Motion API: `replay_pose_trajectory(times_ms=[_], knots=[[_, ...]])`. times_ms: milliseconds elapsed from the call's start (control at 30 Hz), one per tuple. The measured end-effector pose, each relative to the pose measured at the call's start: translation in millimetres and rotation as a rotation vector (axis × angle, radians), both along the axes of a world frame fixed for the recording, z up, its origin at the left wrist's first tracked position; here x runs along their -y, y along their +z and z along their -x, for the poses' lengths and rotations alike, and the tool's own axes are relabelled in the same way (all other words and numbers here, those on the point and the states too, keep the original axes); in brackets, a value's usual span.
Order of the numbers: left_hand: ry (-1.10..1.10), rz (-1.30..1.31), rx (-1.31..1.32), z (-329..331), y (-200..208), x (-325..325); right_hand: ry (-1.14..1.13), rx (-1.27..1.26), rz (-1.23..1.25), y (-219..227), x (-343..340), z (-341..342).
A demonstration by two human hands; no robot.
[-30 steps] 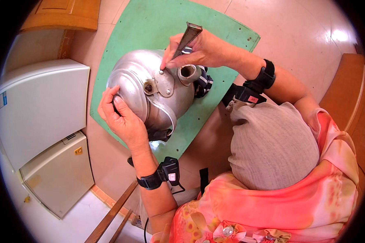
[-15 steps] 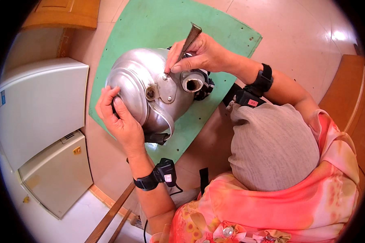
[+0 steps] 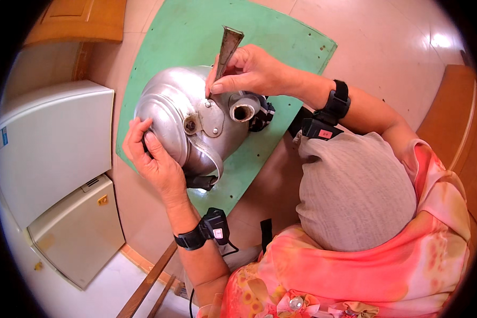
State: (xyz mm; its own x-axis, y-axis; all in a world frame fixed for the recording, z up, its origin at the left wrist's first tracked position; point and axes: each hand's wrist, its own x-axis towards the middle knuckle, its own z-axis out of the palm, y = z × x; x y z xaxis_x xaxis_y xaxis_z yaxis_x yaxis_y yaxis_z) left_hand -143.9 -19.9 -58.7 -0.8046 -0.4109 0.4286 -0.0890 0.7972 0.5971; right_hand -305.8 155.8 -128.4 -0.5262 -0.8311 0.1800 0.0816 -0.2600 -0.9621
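Aluminium kettle point(image 3: 169, 114), dull silver and dented, lies on its side on a green board point(image 3: 281, 32) that rests on the pale tiled floor point(image 3: 381, 32), its spout point(image 3: 244, 108) turned up toward the camera and its dark handle grip point(image 3: 201, 182) at the near edge. Of the two hands, the left hand point(image 3: 156, 161) is spread narrow against the kettle's rounded wall, fingers curled over the rim of the body and pressing it, with a black wrist strap and small device point(image 3: 206, 230) on the forearm behind it. The right hand point(image 3: 249, 71) is closed on a slim tapered metal tool point(image 3: 225, 53), pinched between thumb and forefinger; the tool stands nearly upright, wide end up, and its point touches a rivet on the flat bracket point(image 3: 209, 116) just beside the spout. A second rivet hole shows on the bracket to the left of the point. A black part point(image 3: 262, 111) sits just behind the spout, partly hidden by it. The right wrist carries a black band with a small box point(image 3: 323, 119). The person's grey-clad knee point(image 3: 355, 191) and pink-orange flowered garment point(image 3: 397, 265) fill the lower right. A white cabinet with two doors point(image 3: 53, 175) stands to the left, near the board, and wooden furniture point(image 3: 79, 21) shows at the upper left.
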Motion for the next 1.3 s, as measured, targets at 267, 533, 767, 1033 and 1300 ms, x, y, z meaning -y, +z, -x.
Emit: replay_pose_trajectory(times_ms=[267, 533, 767, 1033, 1300], knots=[[0.024, -0.005, 0.009, 4, 2, -2, 0.057, -0.197, -0.042, 16, -6, 13], [-0.019, 0.017, -0.015, 10, 8, 7, 0.123, -0.643, -0.156, 55, -3, 24], [-0.004, 0.006, -0.037, 10, 10, 11, 0.09, -0.722, 0.043, 57, 10, 25], [-0.007, 0.021, -0.038, 10, 9, 14, 0.038, -0.864, -0.051, 63, 12, 29], [-0.039, -0.067, -0.062, -3, 6, 16, -0.048, -0.273, -0.08, 46, -5, 22]])
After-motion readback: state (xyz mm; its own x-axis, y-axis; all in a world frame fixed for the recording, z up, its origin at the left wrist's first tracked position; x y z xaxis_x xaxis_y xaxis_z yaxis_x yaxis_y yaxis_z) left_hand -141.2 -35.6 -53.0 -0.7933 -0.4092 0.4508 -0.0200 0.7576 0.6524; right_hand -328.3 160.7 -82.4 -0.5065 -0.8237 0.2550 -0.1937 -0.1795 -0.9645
